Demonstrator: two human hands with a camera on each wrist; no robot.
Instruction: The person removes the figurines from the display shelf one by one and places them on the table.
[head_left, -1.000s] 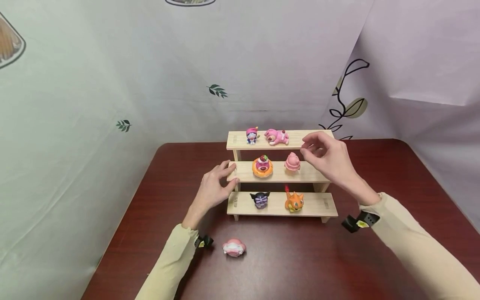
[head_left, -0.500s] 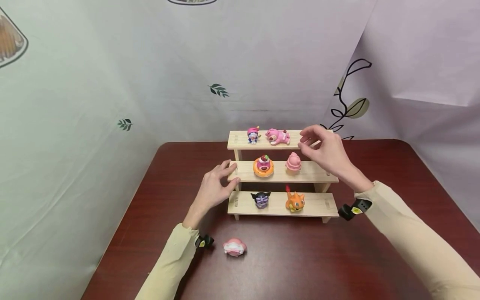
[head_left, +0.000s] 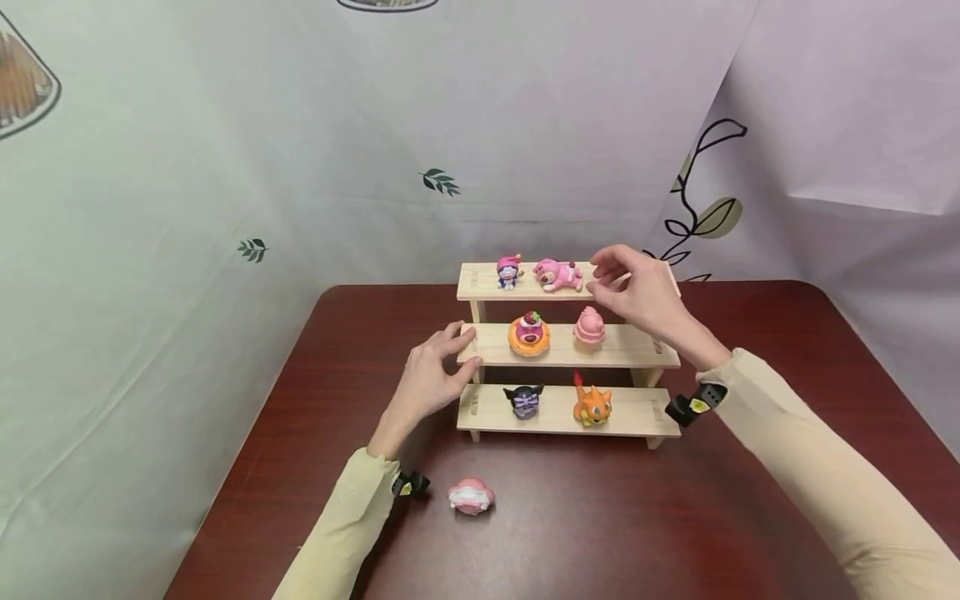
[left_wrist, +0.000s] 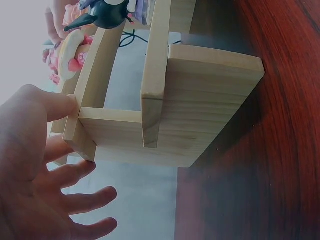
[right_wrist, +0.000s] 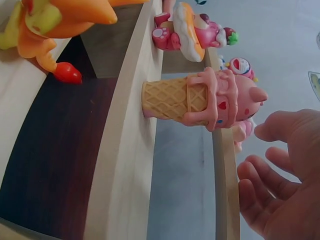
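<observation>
In the head view my left hand (head_left: 431, 375) grips the left end of the middle board of a three-tier wooden stand (head_left: 637, 346), thumb and index finger at opposite edges. The left wrist view shows the other fingers of the left hand (left_wrist: 35, 160) spread beyond the board. My right hand (head_left: 645, 287) hovers over the top tier, fingers loosely bent, nothing held. Just left of its fingertips lies a pink bear figurine (head_left: 557, 275). Below the hand stands a pink ice-cream-cone figurine (right_wrist: 220, 100) on the middle tier.
A blue figurine with a pink hat (head_left: 507, 272) is top left. A bear in an orange ring (head_left: 529, 335) sits mid-tier. The bottom tier bears a black-and-purple figurine (head_left: 524, 402) and an orange dragon figurine (head_left: 592, 406). A pink-and-white figurine (head_left: 471, 497) lies on the table (head_left: 600, 517).
My right hand has moved left along the top tier, closer to the lying pink bear figurine. The left hand keeps its hold on the stand. The figurines stay put.
</observation>
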